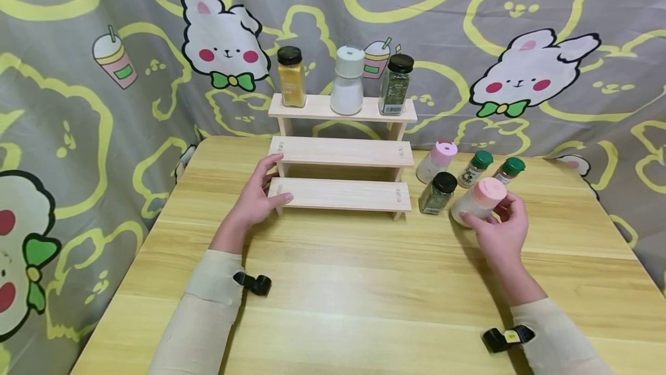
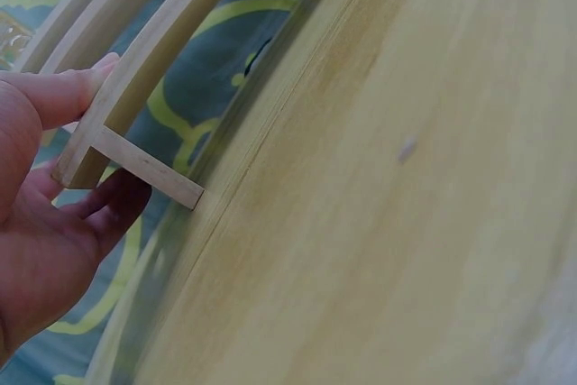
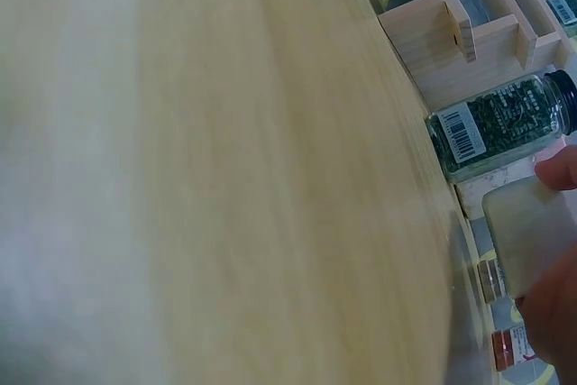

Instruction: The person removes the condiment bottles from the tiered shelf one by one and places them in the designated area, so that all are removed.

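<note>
Light wooden tabletop (image 1: 333, 282) nearest. L hand (image 1: 257, 193) bracing three-tier pale wooden step rack (image 1: 340, 193), grip pinching lowest tier's left end. R hand (image 1: 502, 227) grip clamped on pink-capped white shaker jar (image 1: 478, 200), tilted, just right of rack. Step: pickup. Next, likely: lift clear of black-capped herb jar (image 1: 437, 193).

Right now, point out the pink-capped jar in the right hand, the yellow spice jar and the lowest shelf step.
pink-capped jar (image 1: 481, 199), head view, pink cap edge.
yellow spice jar (image 1: 291, 83), head view, glass body.
lowest shelf step (image 1: 340, 194), head view, top board.

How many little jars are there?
8: three on the rack's top shelf, yellow, white, green; four on the table at the right; one in the right hand.
</note>
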Demonstrator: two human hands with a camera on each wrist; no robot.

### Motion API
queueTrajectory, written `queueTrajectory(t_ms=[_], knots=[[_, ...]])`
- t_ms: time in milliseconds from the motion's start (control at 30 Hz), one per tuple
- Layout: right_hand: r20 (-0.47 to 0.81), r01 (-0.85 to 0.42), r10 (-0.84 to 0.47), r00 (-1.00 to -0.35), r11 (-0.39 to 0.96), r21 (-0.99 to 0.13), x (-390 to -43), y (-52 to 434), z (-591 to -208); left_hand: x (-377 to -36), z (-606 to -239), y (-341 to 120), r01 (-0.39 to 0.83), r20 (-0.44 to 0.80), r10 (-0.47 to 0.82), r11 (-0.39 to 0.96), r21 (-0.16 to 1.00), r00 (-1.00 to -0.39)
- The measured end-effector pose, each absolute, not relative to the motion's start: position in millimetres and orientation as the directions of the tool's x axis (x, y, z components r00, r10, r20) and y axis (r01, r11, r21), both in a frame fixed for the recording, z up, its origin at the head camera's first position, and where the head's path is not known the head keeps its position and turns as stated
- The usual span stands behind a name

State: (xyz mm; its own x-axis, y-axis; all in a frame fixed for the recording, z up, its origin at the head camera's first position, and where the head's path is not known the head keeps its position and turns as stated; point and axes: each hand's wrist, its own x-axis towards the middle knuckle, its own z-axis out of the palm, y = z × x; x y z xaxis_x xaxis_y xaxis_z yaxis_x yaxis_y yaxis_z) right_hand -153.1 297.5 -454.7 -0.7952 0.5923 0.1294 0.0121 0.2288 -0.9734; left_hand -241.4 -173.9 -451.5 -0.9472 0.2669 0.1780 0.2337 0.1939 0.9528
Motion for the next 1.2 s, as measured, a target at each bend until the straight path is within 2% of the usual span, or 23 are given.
queueTrajectory(t_ms=[567, 1200], knots=[[0.158, 0.008, 0.584, -0.796, 0.271, -0.962, -160.6, 302.6, -463.6, -241.2, -452.4, -174.4, 0.213, 0.158, 0.263, 0.197, 0.957, -0.952], [0.136, 0.021, 0.595, -0.792, 0.248, -0.968, -168.3, 306.2, -468.2, -242.9, -453.1, -174.3, 0.226, 0.171, 0.271, 0.185, 0.956, -0.947]])
